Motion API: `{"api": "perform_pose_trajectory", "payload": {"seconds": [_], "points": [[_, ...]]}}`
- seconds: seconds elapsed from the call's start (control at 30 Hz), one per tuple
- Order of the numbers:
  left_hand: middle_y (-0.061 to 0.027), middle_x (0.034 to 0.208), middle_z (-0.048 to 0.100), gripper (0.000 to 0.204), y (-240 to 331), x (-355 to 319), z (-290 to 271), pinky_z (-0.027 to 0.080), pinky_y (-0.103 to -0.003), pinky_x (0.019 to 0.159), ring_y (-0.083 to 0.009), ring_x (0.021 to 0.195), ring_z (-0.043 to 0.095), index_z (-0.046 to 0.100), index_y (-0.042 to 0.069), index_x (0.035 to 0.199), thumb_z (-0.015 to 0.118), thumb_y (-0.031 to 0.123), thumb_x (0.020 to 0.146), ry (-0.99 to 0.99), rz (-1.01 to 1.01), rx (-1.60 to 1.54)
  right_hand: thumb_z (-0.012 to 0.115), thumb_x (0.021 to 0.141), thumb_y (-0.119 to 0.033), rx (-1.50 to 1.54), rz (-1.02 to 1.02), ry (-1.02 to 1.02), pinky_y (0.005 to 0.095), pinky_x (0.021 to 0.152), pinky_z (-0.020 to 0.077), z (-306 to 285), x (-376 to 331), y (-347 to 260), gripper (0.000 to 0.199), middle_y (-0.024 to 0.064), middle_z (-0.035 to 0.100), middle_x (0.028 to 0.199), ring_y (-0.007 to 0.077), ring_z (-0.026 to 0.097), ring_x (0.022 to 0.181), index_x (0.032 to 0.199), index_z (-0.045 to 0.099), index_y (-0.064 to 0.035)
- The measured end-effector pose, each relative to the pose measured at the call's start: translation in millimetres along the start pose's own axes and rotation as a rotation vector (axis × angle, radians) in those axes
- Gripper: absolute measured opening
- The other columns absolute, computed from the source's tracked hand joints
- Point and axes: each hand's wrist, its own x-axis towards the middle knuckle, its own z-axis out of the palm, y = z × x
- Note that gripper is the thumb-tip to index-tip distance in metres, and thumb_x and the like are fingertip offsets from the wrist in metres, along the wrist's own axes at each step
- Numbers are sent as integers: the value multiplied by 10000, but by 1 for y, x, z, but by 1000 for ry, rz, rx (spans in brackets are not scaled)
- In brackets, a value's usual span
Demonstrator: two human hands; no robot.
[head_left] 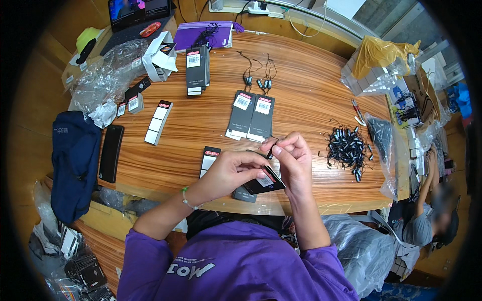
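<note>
Over the table's near edge, my left hand (228, 173) is closed on a dark hang tag (261, 187) with a white label, held tilted. My right hand (294, 163) pinches a black tag string (272, 148) at the tag's upper end; the fingers partly hide how the two meet. Beneath my hands lie more grey tags (245, 194), partly covered. A stack of white-labelled cards (209, 160) shows beside my left wrist. Beyond my hands, two strung grey tags (260, 118) lie side by side. A tangled pile of black strings (350, 148) sits to the right.
At the back stand a stack of tags (197, 70), a purple folder (216, 36) and a laptop (135, 30). On the left lie a phone (111, 154), a navy pouch (74, 163) and a card stack (158, 123). Bagged boxes (374, 70) fill the back right; a person (427, 220) sits at right.
</note>
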Motion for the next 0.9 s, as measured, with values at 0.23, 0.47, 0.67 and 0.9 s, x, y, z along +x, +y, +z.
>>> {"api": "perform_pose_trajectory", "payload": {"seconds": [0.23,0.47,0.67,0.9], "points": [[-74,895,642,192,-2,1,-1,499,-220,748,-107,833,613,601,-50,1002,596,13,821,64,-64,23,553,841,-14,234,-102,153,299,772,468,-27,27,-21,91,131,632,881,172,598,792,900,520,-74],[-99,1072,562,177,-9,10,-14,503,-242,795,-133,905,592,588,-27,964,602,-53,790,270,196,72,528,877,-71,518,-90,85,332,773,480,-26,33,-49,125,86,607,876,165,581,795,1000,529,-56],[-86,1004,572,208,5,11,-20,503,-244,801,-137,895,591,586,-19,950,616,-100,760,447,277,58,592,827,-41,-290,-97,15,205,574,424,2,7,-28,69,50,598,732,94,540,615,884,581,-6],[-77,951,597,204,8,6,-19,502,-240,781,-125,877,595,581,-19,955,615,-91,768,442,287,52,663,681,3,-983,-360,-15,250,489,401,28,7,-11,86,68,544,618,134,499,542,711,582,-1]]}}
